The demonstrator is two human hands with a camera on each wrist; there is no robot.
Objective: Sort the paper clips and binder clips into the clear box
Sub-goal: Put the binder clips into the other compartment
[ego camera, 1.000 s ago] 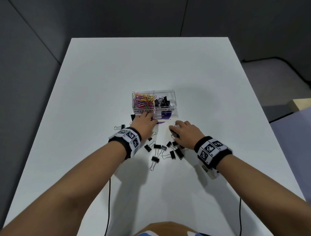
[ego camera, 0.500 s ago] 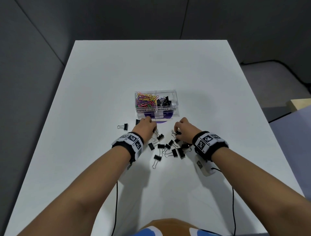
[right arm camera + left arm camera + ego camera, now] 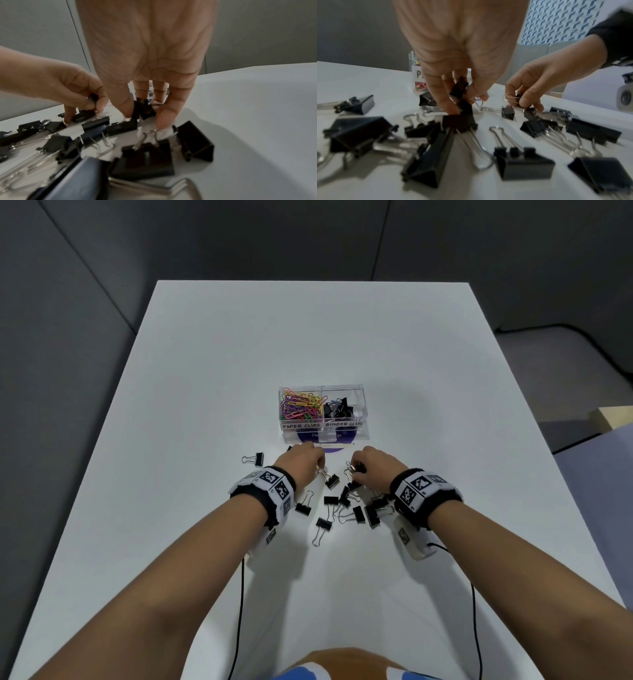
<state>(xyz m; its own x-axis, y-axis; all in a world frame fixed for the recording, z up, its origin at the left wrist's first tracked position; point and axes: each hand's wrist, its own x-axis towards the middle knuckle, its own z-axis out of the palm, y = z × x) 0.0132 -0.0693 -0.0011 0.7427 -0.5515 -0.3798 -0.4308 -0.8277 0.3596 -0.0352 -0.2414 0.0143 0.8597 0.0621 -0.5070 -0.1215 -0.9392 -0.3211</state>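
Both hands pinch black binder clips just short of the clear box.

The left hand [image 3: 301, 462] holds a binder clip [image 3: 458, 88] between thumb and curled fingers, and the right hand [image 3: 375, 465] pinches clips of its own [image 3: 143, 108] the same way. Beyond the fingertips of both stands the clear box [image 3: 323, 436] on the white table [image 3: 205, 371]: its compartment ahead of the left hand, labelled PAPER CLIPS, holds coloured paper clips [image 3: 299, 407]; the one ahead of the right hand, labelled BINDER CLIPS, holds a few black clips [image 3: 339, 409]. More loose binder clips [image 3: 346, 508] lie scattered between the wrists, and one lone clip [image 3: 255, 458] lies just outside the left hand.
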